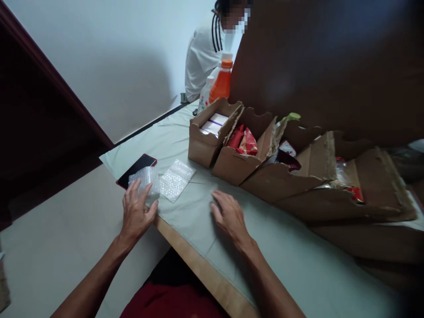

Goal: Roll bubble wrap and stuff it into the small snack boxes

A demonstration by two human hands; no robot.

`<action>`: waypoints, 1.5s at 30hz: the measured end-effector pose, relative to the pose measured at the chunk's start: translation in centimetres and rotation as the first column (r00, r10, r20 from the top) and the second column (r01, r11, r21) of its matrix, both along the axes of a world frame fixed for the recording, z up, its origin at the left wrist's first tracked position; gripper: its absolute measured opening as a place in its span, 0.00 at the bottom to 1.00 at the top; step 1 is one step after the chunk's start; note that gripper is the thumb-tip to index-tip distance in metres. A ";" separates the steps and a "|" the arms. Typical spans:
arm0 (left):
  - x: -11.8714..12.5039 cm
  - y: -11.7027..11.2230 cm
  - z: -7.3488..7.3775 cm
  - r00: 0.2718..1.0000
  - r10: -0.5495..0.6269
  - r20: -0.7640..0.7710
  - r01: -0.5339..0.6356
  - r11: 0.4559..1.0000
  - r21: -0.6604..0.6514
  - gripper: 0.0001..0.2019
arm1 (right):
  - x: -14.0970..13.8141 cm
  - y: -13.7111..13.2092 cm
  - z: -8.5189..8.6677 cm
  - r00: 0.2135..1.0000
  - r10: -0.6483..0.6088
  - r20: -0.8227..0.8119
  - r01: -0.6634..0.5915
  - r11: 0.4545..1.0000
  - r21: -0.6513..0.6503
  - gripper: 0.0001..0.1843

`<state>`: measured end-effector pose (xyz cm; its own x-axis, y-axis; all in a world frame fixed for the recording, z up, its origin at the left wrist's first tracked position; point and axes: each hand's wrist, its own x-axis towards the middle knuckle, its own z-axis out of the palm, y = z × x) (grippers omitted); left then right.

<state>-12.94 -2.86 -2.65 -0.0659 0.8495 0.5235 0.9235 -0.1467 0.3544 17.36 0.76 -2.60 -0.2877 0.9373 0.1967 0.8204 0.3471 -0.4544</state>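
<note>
My left hand (pixel 139 206) is at the table's near left edge, fingers spread and thumb apart. Its fingertips overlap a rolled piece of clear bubble wrap (pixel 149 180); whether they press on it I cannot tell. Part of a black phone-like slab with a red rim (pixel 141 165) is covered by that roll. Just to the right lies a flat bubble wrap pouch (pixel 176 180) on the pale cloth. Over the cloth, in front of the cardboard boxes, my right hand (pixel 229 216) is slightly blurred, its thumb apart from the fingers and nothing visible in it.
Open-topped cardboard boxes (pixel 203 148) run in a row to the right, with small white packs (pixel 214 124) and red packets (pixel 247 141) inside. Behind them stand an orange bottle (pixel 221 84) and a clear bottle (pixel 205 95). A person in a white shirt (pixel 202 57) is at the far end.
</note>
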 end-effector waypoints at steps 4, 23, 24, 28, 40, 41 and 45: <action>0.8 1.0 -2.1 0.998 -0.038 0.054 0.043 0.996 -0.081 0.25 | -5.6 4.0 1.4 0.987 0.107 0.120 -0.099 0.992 -0.074 0.28; 3.5 4.3 -1.3 0.991 -0.127 -0.030 0.116 0.965 -0.236 0.19 | -6.0 14.6 13.7 0.933 -0.094 0.348 -0.091 0.872 0.481 0.19; 3.6 4.2 -1.1 0.992 -0.123 -0.026 0.114 0.966 -0.231 0.19 | -6.0 15.9 13.5 0.928 -0.083 0.364 -0.095 0.891 0.445 0.17; 4.4 4.5 0.0 0.972 -0.228 -0.052 0.217 0.962 -0.167 0.22 | -6.0 18.5 12.3 0.916 -0.039 0.399 -0.112 0.931 0.348 0.20; 4.4 5.6 -0.2 0.971 -0.216 -0.101 0.182 0.946 -0.269 0.13 | -7.3 9.3 15.2 0.804 0.178 0.567 -0.387 0.881 0.273 0.12; 4.3 5.5 -0.2 0.973 -0.208 -0.099 0.176 0.949 -0.262 0.13 | -6.9 8.3 15.3 0.805 0.185 0.563 -0.396 0.875 0.280 0.13; 3.9 5.7 -0.4 0.976 -0.197 -0.090 0.170 0.956 -0.238 0.14 | -4.5 4.4 15.2 0.845 0.179 0.504 -0.370 0.876 0.309 0.15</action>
<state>-9.01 2.80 -3.10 0.1500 0.9389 0.3098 0.9238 -0.2448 0.2945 12.87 5.20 12.65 -0.6655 0.6819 0.3035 0.7406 0.6540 0.1543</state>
